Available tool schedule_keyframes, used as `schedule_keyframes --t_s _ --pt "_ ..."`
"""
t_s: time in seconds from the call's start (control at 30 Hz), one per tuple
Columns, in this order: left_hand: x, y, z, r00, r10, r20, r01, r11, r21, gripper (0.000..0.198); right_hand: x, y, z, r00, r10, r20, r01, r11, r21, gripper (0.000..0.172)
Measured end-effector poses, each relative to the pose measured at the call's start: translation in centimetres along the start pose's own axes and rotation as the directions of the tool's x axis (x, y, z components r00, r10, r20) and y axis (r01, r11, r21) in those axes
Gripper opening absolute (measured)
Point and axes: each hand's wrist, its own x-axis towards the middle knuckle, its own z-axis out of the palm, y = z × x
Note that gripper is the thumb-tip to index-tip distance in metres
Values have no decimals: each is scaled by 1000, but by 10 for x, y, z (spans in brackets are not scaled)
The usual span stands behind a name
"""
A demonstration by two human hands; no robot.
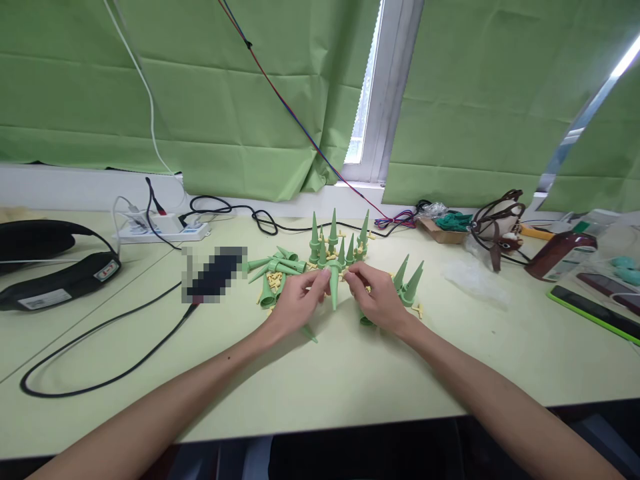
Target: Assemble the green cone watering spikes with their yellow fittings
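Observation:
My left hand (300, 300) pinches a green plastic spike (335, 290) near its wide end, with the tip pointing down toward me. Close against that spike, the closed fingertips of my right hand (374, 297) grip what looks like a small yellow T-shaped piece (345, 273), mostly covered by the fingers. Behind both hands, several green spikes (333, 230) stand upright with yellow pieces among them. A heap of loose green spikes (280, 263) lies to the left, partly over small yellow pieces (274, 281). More spikes (411, 287) stand right of my right hand.
On the left are a pixelated dark object (215, 275), its looped black cable (100, 392), a power strip (195, 232) and a black headset-like device (60, 283). A plastic bag (475, 280), a brown bottle (563, 257) and a green-edged phone (595, 313) lie right.

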Motion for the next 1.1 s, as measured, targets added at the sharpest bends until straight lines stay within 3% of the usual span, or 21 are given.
schedule_keyframes --t_s 0.17,0.4,0.67,0.87,1.1 --pt "1 0 1 999 -2 38 3 1000 -30 43 0 -1 -1 1000 22 19 -23 999 36 25" --pt "-1 0 4 992 119 -46 -112 984 136 29 -1 1 0 996 64 55 -66 997 38 33" --pt "-3 0 3 967 246 -58 -229 951 209 16 -1 3 1 996 73 50 -75 997 27 34" --pt "-2 0 4 988 120 -95 -105 984 144 23 0 0 0 994 102 -26 -102 995 14 33" --pt "2 -3 3 994 -68 89 79 989 -127 47 1 -1 -2 993 117 -34 -115 992 49 28"
